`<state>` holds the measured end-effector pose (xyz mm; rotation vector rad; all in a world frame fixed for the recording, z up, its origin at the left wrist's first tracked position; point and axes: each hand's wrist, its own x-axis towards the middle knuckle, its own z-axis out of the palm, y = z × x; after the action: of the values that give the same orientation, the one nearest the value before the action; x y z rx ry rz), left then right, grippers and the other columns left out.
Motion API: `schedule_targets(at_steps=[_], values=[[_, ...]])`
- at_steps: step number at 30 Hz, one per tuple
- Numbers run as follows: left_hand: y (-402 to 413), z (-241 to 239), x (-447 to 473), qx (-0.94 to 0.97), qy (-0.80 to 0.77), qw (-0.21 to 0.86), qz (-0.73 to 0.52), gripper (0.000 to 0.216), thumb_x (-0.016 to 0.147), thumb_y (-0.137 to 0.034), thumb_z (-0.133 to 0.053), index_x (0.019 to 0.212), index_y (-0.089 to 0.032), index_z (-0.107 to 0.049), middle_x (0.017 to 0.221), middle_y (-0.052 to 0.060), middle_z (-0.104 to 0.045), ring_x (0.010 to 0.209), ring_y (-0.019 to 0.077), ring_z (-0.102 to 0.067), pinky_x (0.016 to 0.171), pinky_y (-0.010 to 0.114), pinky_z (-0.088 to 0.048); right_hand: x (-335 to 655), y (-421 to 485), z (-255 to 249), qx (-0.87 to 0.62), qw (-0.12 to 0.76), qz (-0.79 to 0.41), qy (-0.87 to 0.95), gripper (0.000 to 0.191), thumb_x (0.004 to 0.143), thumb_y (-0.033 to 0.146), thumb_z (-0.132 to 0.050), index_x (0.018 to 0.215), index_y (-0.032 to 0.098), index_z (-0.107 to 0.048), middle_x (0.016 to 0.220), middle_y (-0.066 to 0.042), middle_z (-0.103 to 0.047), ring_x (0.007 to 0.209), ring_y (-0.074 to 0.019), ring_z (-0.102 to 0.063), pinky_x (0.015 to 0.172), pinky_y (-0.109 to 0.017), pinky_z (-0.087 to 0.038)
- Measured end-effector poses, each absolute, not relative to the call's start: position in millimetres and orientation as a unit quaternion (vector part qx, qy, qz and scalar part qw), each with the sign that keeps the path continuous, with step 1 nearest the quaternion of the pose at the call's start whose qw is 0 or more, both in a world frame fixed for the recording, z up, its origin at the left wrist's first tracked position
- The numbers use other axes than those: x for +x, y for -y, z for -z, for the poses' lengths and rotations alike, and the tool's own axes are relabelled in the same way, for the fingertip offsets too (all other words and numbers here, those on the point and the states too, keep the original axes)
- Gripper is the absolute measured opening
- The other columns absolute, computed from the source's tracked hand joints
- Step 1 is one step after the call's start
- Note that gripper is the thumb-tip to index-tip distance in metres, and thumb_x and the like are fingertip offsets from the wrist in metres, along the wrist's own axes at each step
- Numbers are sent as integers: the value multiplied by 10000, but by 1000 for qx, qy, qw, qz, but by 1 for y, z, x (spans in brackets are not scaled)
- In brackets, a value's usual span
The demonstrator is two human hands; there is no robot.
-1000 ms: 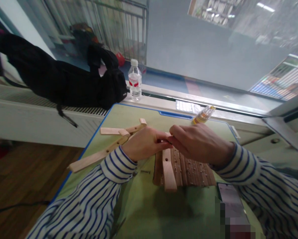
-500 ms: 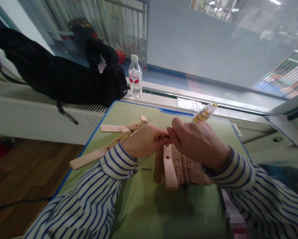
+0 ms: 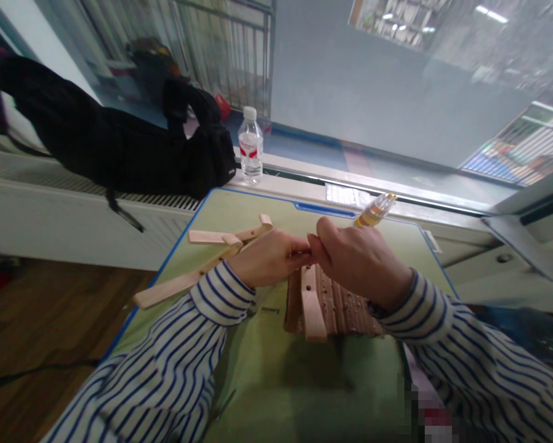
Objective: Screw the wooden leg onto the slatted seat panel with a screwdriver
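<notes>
- Just right of the frame's centre, a pale, bent wooden bar with dark round holes lies over the left part of a brown, ridged cardboard block.
- The bar's long axis runs almost straight up and down the frame: its flared lower end points to the bottom edge, and its upper end runs up under the meeting fingertips.
- The left hand comes in from the left, across that axis, its fingers drawn narrow together just above and left of the bar's upper end.
- The right hand comes in from the right, fingers curled in tightly, above the block and covering part of it.
- The fingertips of both hands touch, so neither hand is clearly nearer to the bar; they overlap too closely to tell what, if anything, is pinched between them.
- Left of centre, nearest the left wrist, a second set of pale, jointed wooden strips slants from lower left to upper right on the green tabletop with a blue edge, well apart from the block.
- Between the left cuff and the block lies a small, dark, thin metal piece, touching neither.
</notes>
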<state>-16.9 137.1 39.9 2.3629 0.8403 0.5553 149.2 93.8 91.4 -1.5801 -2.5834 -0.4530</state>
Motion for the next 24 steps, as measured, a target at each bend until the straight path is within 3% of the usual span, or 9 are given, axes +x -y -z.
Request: schedule_targets(at_steps=[9,17,24], values=[[-133,-45,-19,894,-322,240,-198,278,878,-310,-475,781,-172,-696,676,20,-654,605,120,-557,549,225,-325,145,-90,-96,-515,27,145,845,315,943,353,-244,876,159,-483,559,-22,-551,433,-89,-384,488,-297,-101],[-132,-57,-39,901,-336,238,-138,262,847,-371,-512,835,-216,-722,762,24,-699,720,148,-609,669,236,-400,146,-86,-111,-527,19,133,839,324,940,365,-255,869,166,-501,595,-26,-566,456,-88,-343,497,-307,-105],[-126,-65,-36,903,-336,221,-151,308,872,-384,-467,984,-233,-711,864,41,-719,804,173,-636,725,263,-431,168,-64,-143,-563,111,104,813,286,937,356,-307,838,178,-508,623,-10,-546,491,-93,-383,490,-289,-160]])
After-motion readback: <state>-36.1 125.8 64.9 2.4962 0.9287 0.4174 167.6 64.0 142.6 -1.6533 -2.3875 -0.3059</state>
